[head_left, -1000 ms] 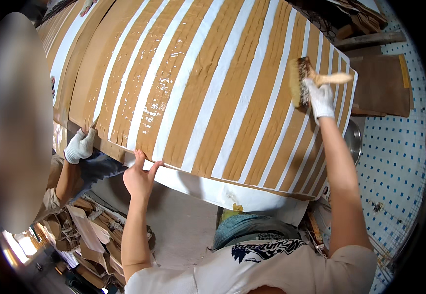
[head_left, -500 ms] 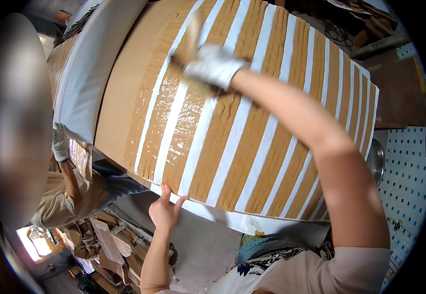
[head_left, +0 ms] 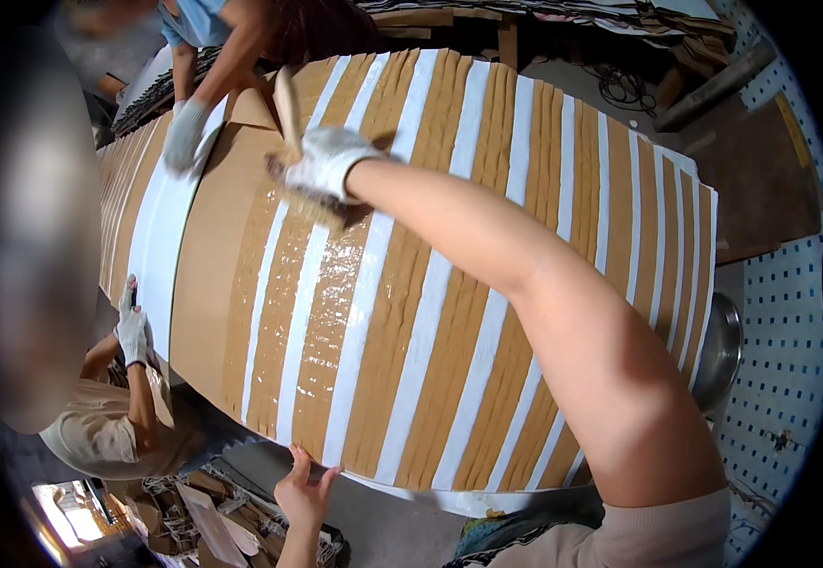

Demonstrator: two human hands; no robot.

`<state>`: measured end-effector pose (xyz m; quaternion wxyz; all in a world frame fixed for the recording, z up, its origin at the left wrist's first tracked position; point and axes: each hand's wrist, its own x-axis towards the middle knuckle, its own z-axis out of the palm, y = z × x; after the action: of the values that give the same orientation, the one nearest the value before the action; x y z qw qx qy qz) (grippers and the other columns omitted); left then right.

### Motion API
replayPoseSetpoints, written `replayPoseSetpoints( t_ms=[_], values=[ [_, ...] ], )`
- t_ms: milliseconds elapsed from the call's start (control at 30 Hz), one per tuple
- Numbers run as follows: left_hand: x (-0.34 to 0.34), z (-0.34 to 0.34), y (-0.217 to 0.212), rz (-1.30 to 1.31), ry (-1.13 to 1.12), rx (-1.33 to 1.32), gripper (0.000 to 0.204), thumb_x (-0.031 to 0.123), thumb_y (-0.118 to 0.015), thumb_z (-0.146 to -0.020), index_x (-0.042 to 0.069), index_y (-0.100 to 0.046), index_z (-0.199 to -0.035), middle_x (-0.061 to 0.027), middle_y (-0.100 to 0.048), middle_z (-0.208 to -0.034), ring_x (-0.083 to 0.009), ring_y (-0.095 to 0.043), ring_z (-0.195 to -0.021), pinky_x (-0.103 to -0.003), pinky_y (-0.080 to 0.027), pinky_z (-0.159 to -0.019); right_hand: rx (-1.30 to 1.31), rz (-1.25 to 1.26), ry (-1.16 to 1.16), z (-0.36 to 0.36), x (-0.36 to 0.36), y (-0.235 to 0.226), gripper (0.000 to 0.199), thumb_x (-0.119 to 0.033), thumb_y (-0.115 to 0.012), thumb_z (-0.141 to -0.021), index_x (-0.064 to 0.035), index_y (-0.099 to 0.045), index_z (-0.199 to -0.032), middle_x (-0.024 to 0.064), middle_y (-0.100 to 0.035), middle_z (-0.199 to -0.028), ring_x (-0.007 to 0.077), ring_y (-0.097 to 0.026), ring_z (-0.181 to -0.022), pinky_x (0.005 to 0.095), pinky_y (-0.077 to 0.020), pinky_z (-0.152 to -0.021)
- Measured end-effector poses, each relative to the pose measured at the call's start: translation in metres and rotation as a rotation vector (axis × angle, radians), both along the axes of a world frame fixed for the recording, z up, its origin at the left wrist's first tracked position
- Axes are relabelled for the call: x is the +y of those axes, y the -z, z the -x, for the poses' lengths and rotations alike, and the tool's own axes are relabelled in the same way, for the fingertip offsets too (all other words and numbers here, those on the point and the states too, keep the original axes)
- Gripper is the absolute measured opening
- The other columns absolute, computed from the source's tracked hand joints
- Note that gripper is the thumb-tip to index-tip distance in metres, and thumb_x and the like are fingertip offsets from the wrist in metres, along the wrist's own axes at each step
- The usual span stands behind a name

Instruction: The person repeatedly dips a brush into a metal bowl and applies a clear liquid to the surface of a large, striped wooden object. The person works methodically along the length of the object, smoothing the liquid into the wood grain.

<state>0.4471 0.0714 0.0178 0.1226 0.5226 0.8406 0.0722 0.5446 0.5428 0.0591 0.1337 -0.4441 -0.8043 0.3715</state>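
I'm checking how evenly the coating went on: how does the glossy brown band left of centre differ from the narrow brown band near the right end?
The glossy band has a wet-looking shine; the narrow band looks dull. The glossy band appears wider than the narrow band in this fisheye view. The glossy band runs close to the brush; the narrow band lies well away from it. Both are brown, between white stripes.
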Motion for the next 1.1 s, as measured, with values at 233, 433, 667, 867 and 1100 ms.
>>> replayPoseSetpoints(
  t_ms=[233,433,667,867,1100],
  values=[
    [0.006,-0.004,0.003,0.029,-0.038,-0.057,0.074,0.027,-0.087,-0.065,-0.013,-0.057,-0.119,-0.0322,-0.055,-0.122,-0.0287,-0.072,-0.075,-0.028,-0.056,-0.060,0.190,-0.099,0.670,-0.164,0.150,0.052,0.050,-0.048,-0.069,-0.077,-0.0083,-0.069,-0.108,0.0147,-0.070,-0.103,0.0233,-0.068,-0.096,0.0351,-0.0532,-0.083],
    [0.003,-0.004,0.004,0.009,0.028,0.007,0.072,0.023,-0.087,-0.066,-0.013,-0.056,-0.120,-0.0315,-0.056,-0.121,-0.0216,-0.071,-0.073,-0.026,-0.055,-0.060,-0.020,-0.247,0.890,-0.242,0.132,0.050,0.041,-0.041,-0.064,-0.081,-0.0054,-0.071,-0.101,0.0137,-0.071,-0.098,0.0282,-0.069,-0.092,0.0365,-0.0547,-0.080],
    [0.006,-0.005,-0.004,0.091,0.016,0.060,0.071,0.022,-0.087,-0.067,-0.011,-0.056,-0.122,-0.0300,-0.057,-0.118,-0.0196,-0.070,-0.069,-0.026,-0.053,-0.060,0.167,-0.060,0.346,-0.094,0.021,0.006,0.039,-0.044,-0.061,-0.086,-0.0113,-0.070,-0.105,0.0168,-0.070,-0.101,0.0287,-0.068,-0.097,0.0404,-0.0524,-0.087],
    [0.020,-0.021,-0.014,0.214,-0.127,0.010,0.070,0.021,-0.086,-0.068,-0.010,-0.055,-0.123,-0.0301,-0.056,-0.120,-0.0301,-0.066,-0.101,-0.029,-0.054,-0.075,0.703,0.180,0.653,-0.180,0.073,0.089,0.030,-0.034,-0.066,-0.081,-0.0117,-0.070,-0.101,0.0097,-0.072,-0.088,0.0225,-0.069,-0.081,0.0342,-0.0543,-0.076],
    [-0.010,0.002,0.018,-0.095,0.143,0.111,0.070,0.022,-0.083,-0.072,-0.011,-0.053,-0.125,-0.0240,-0.060,-0.077,-0.0180,-0.056,-0.049,-0.027,-0.047,-0.053,0.087,-0.183,1.215,-0.381,0.050,0.119,0.048,-0.040,-0.068,-0.079,-0.0031,-0.068,-0.110,0.0197,-0.067,-0.109,0.0317,-0.066,-0.098,0.0409,-0.0509,-0.088]
  ],
)
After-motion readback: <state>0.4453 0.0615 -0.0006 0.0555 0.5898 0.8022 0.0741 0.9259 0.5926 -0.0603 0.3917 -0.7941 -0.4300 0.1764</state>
